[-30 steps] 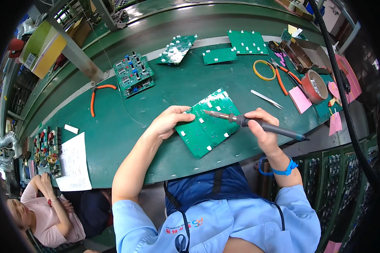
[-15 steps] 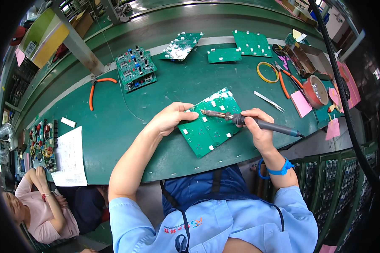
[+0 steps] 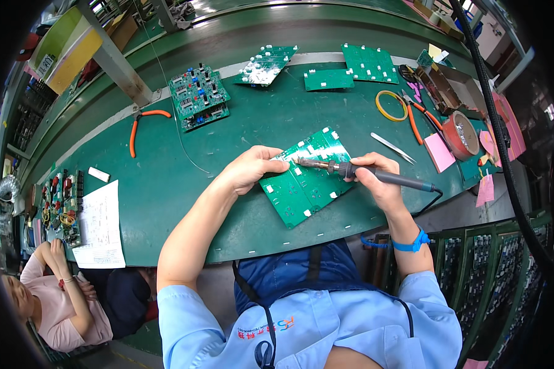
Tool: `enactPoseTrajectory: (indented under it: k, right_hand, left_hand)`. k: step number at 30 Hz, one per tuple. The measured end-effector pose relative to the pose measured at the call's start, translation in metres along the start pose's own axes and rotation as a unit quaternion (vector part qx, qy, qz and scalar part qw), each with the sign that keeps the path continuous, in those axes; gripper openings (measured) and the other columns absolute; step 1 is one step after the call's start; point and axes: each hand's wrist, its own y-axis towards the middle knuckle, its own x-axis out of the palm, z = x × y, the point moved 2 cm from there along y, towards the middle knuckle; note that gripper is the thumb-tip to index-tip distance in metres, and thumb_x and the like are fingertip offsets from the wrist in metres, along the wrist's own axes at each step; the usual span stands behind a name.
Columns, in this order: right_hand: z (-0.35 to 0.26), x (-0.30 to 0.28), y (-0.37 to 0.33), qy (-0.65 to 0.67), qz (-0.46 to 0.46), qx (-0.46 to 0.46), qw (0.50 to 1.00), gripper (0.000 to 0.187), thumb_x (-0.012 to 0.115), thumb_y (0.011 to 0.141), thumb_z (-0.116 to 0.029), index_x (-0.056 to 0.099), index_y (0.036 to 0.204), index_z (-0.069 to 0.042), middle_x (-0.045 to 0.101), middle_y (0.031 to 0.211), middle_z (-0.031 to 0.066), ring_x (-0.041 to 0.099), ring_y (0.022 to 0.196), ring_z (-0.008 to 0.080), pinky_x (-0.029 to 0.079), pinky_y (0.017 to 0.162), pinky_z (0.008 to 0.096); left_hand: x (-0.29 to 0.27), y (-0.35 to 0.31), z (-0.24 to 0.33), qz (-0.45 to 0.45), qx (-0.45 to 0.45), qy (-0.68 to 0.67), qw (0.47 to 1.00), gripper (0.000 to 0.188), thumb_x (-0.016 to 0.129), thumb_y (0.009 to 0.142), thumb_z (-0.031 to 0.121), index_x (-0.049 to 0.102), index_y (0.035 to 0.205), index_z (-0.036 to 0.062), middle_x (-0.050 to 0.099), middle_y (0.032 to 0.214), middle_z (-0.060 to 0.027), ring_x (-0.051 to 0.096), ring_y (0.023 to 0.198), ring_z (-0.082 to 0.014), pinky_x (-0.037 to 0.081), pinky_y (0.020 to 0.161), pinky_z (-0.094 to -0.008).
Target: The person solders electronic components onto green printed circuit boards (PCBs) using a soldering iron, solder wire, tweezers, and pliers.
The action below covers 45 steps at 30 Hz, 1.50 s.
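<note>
1. Dark green covers the workbench point(image 3: 154, 184), and a pair of metal tweezers point(image 3: 393, 149) lies on it.
2. To the left of the tweezers, and nearer the person, is the held board point(image 3: 308, 187) – a green circuit board, above the bench near its front edge; whether it rests on the surface cannot be told.
3. Its long axis runs slantwise, the far right end pointing up toward the level of the tweezers, the near left end away from them.
4. Rectangular and glossy, it carries small white connectors, with pale glare toward its far right end.
5. The left hand point(image 3: 252, 170) is closed on its far left edge, thumb on top.
6. The right hand point(image 3: 385, 187) – just nearer the person than the tweezers – is curled around the dark handle of a soldering iron point(image 3: 341, 168).
7. The iron points left and slightly away from the person, its tip close to the left thumb; contact with the board cannot be told.
8. Beyond the tweezers, leftward, lie a smaller green board point(image 3: 328, 80) and stacked boards point(image 3: 200, 92); just right is a pink pad point(image 3: 439, 152).
</note>
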Motion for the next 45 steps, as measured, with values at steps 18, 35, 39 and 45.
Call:
enactPoseTrajectory:
  k: [18,35,39,45]
  right_hand:
    - [-0.007,0.0,0.003,-0.027,-0.008,-0.002,1.0,0.015,0.056,0.071,-0.007,0.056,0.081,0.004,0.057,0.071,0.0083,0.055,0.065,0.0114,0.043,0.057,0.021]
    - [-0.008,0.001,-0.01,-0.08,0.028,-0.017,0.996,0.013,0.058,0.068,-0.007,0.058,0.077,0.002,0.056,0.064,0.0055,0.049,0.056,0.0064,0.038,0.05,0.0181]
    - [-0.005,0.001,-0.011,-0.071,0.039,-0.027,0.996,0.012,0.057,0.068,-0.006,0.057,0.078,0.001,0.056,0.064,0.0057,0.05,0.056,0.0066,0.038,0.05,0.0183]
    - [-0.004,0.003,-0.013,-0.085,0.036,-0.052,0.994,0.012,0.057,0.069,-0.006,0.057,0.078,0.001,0.056,0.064,0.0059,0.05,0.057,0.007,0.038,0.05,0.0184]
  left_hand:
    - [0.002,0.0,-0.001,0.031,-0.005,0.02,0.999,0.027,0.051,0.073,0.008,0.05,0.096,-0.0058,0.057,0.087,-0.0078,0.052,0.077,-0.0106,0.039,0.074,-0.0213]
    - [0.004,0.0,0.0,0.052,0.013,0.045,0.998,0.03,0.049,0.072,0.007,0.048,0.098,-0.0092,0.056,0.087,-0.0115,0.052,0.076,-0.0138,0.039,0.071,-0.0234]
    - [0.006,0.0,0.002,0.052,0.01,0.048,0.997,0.028,0.048,0.073,0.006,0.05,0.097,-0.0083,0.056,0.086,-0.0109,0.052,0.075,-0.0132,0.039,0.072,-0.0231]
    - [0.006,-0.001,0.002,0.052,0.007,0.037,0.998,0.024,0.049,0.074,0.006,0.052,0.094,-0.0067,0.057,0.083,-0.0092,0.052,0.073,-0.0118,0.039,0.071,-0.0228]
